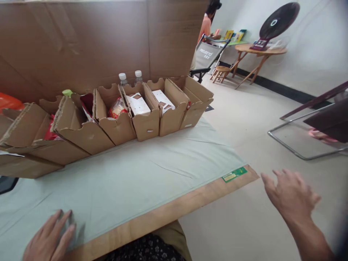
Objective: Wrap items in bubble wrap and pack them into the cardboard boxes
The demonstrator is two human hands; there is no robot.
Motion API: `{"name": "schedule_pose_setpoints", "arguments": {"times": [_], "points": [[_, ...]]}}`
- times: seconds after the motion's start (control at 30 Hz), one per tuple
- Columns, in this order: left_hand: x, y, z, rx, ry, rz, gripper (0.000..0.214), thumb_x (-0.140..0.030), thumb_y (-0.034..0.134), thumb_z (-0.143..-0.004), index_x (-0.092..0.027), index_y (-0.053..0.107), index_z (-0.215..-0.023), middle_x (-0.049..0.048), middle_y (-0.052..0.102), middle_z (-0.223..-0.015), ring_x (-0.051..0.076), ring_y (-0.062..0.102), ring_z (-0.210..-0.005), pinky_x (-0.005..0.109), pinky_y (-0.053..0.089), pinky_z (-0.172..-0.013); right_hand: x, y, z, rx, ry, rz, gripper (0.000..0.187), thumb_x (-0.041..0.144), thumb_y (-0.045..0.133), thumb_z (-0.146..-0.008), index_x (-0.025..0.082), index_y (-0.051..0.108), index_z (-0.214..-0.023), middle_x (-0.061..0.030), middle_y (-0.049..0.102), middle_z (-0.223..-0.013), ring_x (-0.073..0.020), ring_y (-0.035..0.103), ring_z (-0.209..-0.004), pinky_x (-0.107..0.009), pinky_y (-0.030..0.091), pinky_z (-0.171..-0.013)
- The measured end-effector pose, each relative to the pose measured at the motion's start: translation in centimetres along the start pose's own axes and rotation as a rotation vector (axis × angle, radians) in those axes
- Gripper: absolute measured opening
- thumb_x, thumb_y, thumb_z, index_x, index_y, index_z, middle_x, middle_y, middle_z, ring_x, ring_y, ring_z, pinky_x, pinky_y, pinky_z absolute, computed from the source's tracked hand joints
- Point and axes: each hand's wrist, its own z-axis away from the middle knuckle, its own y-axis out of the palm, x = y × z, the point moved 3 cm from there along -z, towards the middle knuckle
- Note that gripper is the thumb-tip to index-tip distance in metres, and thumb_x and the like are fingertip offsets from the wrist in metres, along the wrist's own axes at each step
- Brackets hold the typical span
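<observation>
My left hand (51, 239) lies with fingers spread on the pale green cloth (130, 185) near the table's front edge, holding nothing. Off the table's right corner, my right hand (293, 195) hangs in the air with fingers apart, nothing in it. Closest to it is a green label (234, 174) on the wooden table edge (152, 216). A row of open cardboard bins (174, 119) stands along the back of the cloth. Inside some are a white box (138, 104), another white box (163, 100), a red and clear packet (117, 108) and a red packet (50, 129).
Behind the bins rise a tall cardboard panel (108, 43) and two white-capped bottles (123, 78). At the back right are a seated person (206, 26), a folding chair (208, 52), a round wooden table (261, 49) with a fan (278, 21), and a stool (220, 71). A metal-framed chair (307, 158) stands right.
</observation>
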Motion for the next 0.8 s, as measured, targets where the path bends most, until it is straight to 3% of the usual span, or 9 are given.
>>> {"name": "schedule_pose_setpoints", "arguments": {"times": [0.1, 0.17, 0.27, 0.37, 0.47, 0.57, 0.67, 0.73, 0.8], "points": [[-4.6, 0.0, -8.3, -0.108, 0.025, -0.009, 0.046, -0.056, 0.054, -0.086, -0.026, 0.073, -0.116, 0.0124, 0.073, -0.129, 0.040, 0.064, -0.124, 0.061, 0.049, -0.108, 6.1, -0.4, -1.5, -0.007, -0.219, -0.145, 0.054, 0.046, 0.038, -0.096, 0.012, 0.066, -0.126, -0.0287, 0.062, -0.139, -0.0400, 0.052, -0.137, -0.057, 0.040, -0.114], [-11.4, 1.7, -14.6, -0.117, 0.136, 0.046, 0.047, -0.053, 0.051, -0.091, -0.022, 0.072, -0.120, 0.0151, 0.067, -0.138, 0.038, 0.060, -0.131, 0.058, 0.046, -0.112, 13.9, 0.5, -2.3, 0.076, -0.372, -0.223, 0.050, 0.041, 0.045, -0.096, 0.014, 0.060, -0.135, -0.0208, 0.059, -0.147, -0.0340, 0.050, -0.141, -0.053, 0.038, -0.117], [-23.4, 5.6, -21.7, -0.021, 0.330, 0.142, 0.043, -0.043, 0.050, -0.095, -0.017, 0.071, -0.122, 0.0184, 0.064, -0.142, 0.037, 0.055, -0.138, 0.057, 0.043, -0.115, 25.2, 2.9, -3.0, 0.259, -0.516, -0.301, 0.053, 0.035, 0.050, -0.096, 0.009, 0.054, -0.143, -0.0228, 0.049, -0.156, -0.0357, 0.042, -0.146, -0.054, 0.037, -0.115], [-31.5, 9.2, -24.3, 0.149, 0.497, 0.111, 0.042, -0.035, 0.051, -0.098, -0.016, 0.066, -0.133, 0.0194, 0.053, -0.155, 0.037, 0.044, -0.148, 0.059, 0.034, -0.121, 29.6, 5.0, -3.9, 0.298, -0.543, -0.302, 0.049, 0.036, 0.056, -0.094, 0.012, 0.060, -0.136, -0.0194, 0.057, -0.150, -0.0326, 0.049, -0.140, -0.047, 0.041, -0.111], [-32.9, 10.6, -22.8, 0.186, 0.569, 0.026, 0.055, -0.043, 0.051, -0.101, -0.019, 0.052, -0.150, 0.0188, 0.041, -0.164, 0.038, 0.034, -0.154, 0.064, 0.022, -0.124, 24.7, 6.6, -5.4, 0.277, -0.434, -0.250, 0.049, 0.040, 0.050, -0.097, 0.015, 0.059, -0.138, -0.0179, 0.054, -0.154, -0.0307, 0.047, -0.143, -0.047, 0.038, -0.115], [-31.0, 10.4, -18.8, 0.192, 0.690, 0.020, 0.062, -0.052, 0.051, -0.100, -0.028, 0.043, -0.157, 0.0123, 0.037, -0.168, 0.035, 0.029, -0.157, 0.062, 0.016, -0.127, 14.7, 7.3, -7.6, 0.272, -0.165, -0.131, 0.051, 0.044, 0.043, -0.097, 0.014, 0.063, -0.133, -0.0234, 0.061, -0.143, -0.0358, 0.056, -0.134, -0.056, 0.044, -0.108], [-30.2, 10.0, -14.9, 0.111, 0.856, 0.030, 0.069, -0.059, 0.052, -0.098, -0.028, 0.040, -0.158, 0.0114, 0.037, -0.167, 0.036, 0.029, -0.157, 0.062, 0.007, -0.129, 6.3, 6.2, -9.8, 0.297, 0.103, -0.008, 0.053, 0.052, 0.039, -0.096, 0.017, 0.076, -0.110, -0.0290, 0.073, -0.109, -0.0445, 0.069, -0.108, -0.066, 0.050, -0.087], [-31.0, 10.2, -12.8, -0.015, 1.020, 0.053, 0.064, -0.059, 0.054, -0.098, -0.025, 0.049, -0.151, 0.0119, 0.047, -0.161, 0.036, 0.035, -0.154, 0.063, 0.002, -0.129, 4.3, 4.3, -11.3, 0.262, 0.178, 0.039, 0.056, 0.058, 0.039, -0.095, 0.018, 0.078, -0.103, -0.0343, 0.070, -0.109, -0.0495, 0.066, -0.112, -0.069, 0.048, -0.086], [-32.3, 11.0, -11.2, -0.161, 1.159, 0.099, 0.047, -0.049, 0.059, -0.099, -0.026, 0.060, -0.140, 0.0080, 0.060, -0.151, 0.032, 0.046, -0.147, 0.063, 0.001, -0.129, 6.0, 1.4, -13.4, 0.135, 0.079, -0.030, 0.056, 0.058, 0.040, -0.096, 0.017, 0.077, -0.104, -0.0360, 0.066, -0.120, -0.0489, 0.061, -0.123, -0.068, 0.045, -0.093]]}}
